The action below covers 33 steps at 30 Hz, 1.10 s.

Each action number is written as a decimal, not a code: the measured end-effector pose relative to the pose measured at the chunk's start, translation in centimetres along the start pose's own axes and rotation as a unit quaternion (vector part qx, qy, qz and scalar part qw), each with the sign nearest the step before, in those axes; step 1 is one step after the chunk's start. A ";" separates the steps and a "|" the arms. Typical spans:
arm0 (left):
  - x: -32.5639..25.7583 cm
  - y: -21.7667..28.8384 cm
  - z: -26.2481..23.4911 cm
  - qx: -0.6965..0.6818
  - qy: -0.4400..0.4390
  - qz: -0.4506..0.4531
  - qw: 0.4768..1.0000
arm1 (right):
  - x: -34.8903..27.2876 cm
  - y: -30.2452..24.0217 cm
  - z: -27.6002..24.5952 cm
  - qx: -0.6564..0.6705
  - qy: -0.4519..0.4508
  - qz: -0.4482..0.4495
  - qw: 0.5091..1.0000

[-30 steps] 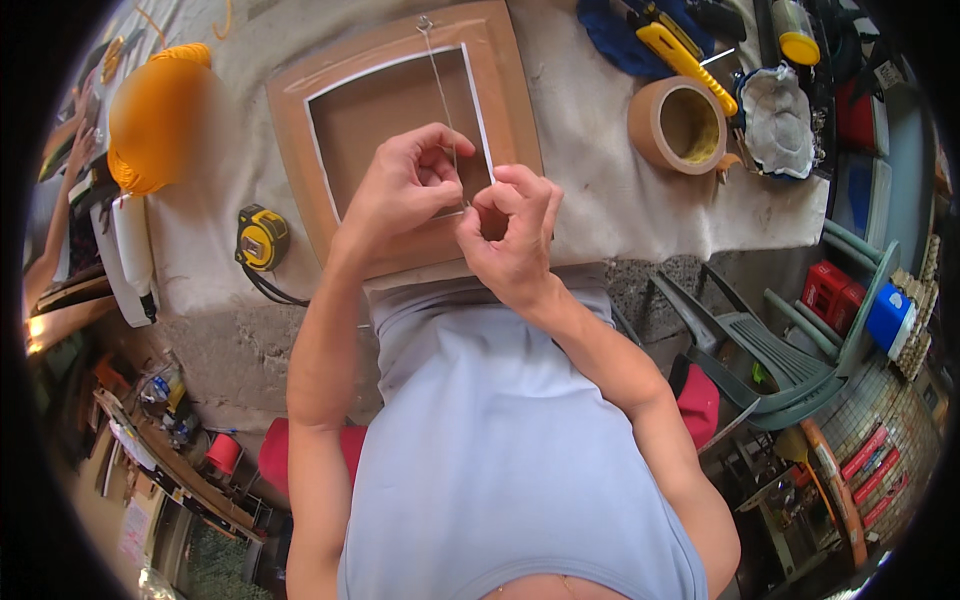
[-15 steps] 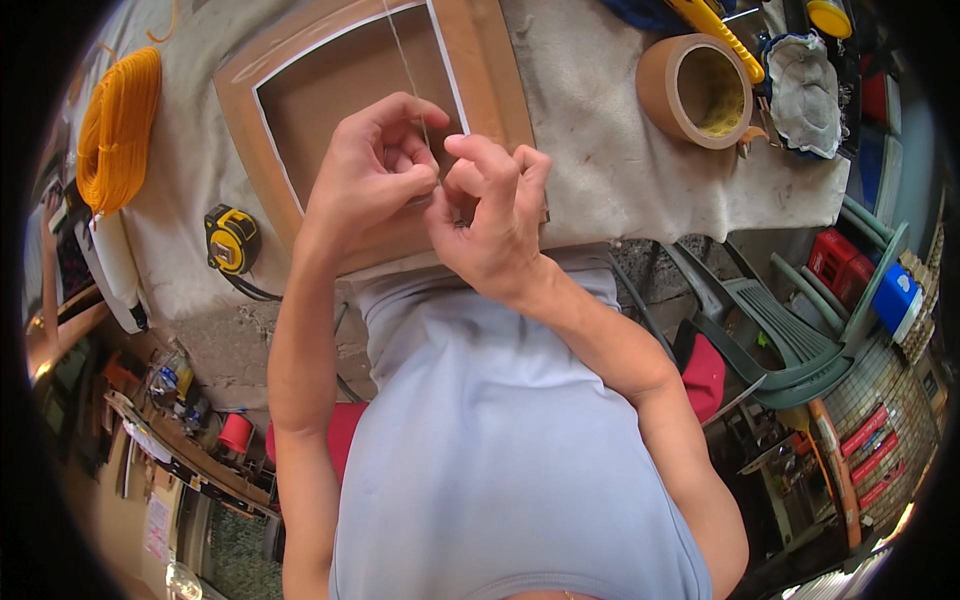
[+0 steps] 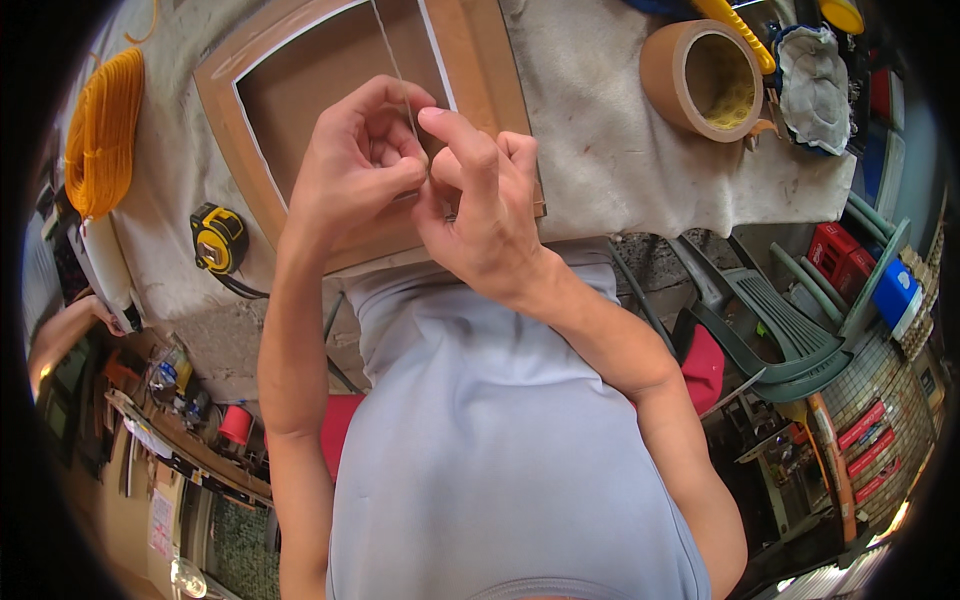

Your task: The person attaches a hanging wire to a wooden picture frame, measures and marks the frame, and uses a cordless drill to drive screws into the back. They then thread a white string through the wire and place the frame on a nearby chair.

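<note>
Left hand point(image 3: 355, 165) & right hand point(image 3: 480, 205), fingertips pinched together on thin wire point(image 3: 392, 60); wire runs away from hands, lengthwise over wooden frame point(image 3: 480, 60) on table point(image 3: 600, 160).

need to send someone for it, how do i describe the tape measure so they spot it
Start at the wooden picture frame lying on the cloth-covered bench. Just off its left corner, near the bench edge, sits the tape measure: a small, squarish yellow-and-black case, unlike the larger coil of orange cord further left.
</note>
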<state>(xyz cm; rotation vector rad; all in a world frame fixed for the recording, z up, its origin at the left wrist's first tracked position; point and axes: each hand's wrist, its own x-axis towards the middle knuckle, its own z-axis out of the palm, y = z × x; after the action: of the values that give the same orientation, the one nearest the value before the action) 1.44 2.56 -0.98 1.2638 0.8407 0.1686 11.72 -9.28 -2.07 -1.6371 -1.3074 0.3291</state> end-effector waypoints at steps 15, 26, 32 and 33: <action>-0.4 -0.4 1.1 -0.006 0.041 0.010 0.999 | -0.1 0.4 -0.3 0.021 -0.026 0.024 0.999; -0.5 0.1 1.2 -0.057 0.026 0.002 0.998 | -0.3 0.5 -0.5 0.032 -0.019 0.028 0.999; -0.5 0.8 0.9 -0.047 0.004 -0.009 0.999 | -0.2 0.6 -0.5 0.026 -0.016 -0.001 1.000; -0.5 0.8 0.8 -0.046 0.000 -0.007 0.999 | -0.2 0.5 -0.6 0.023 -0.022 -0.001 0.999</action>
<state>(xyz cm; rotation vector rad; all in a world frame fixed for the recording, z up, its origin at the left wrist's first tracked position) 1.80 1.94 -0.01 1.1721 0.8333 0.1942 12.37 -9.74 -2.30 -1.5970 -1.3247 0.3926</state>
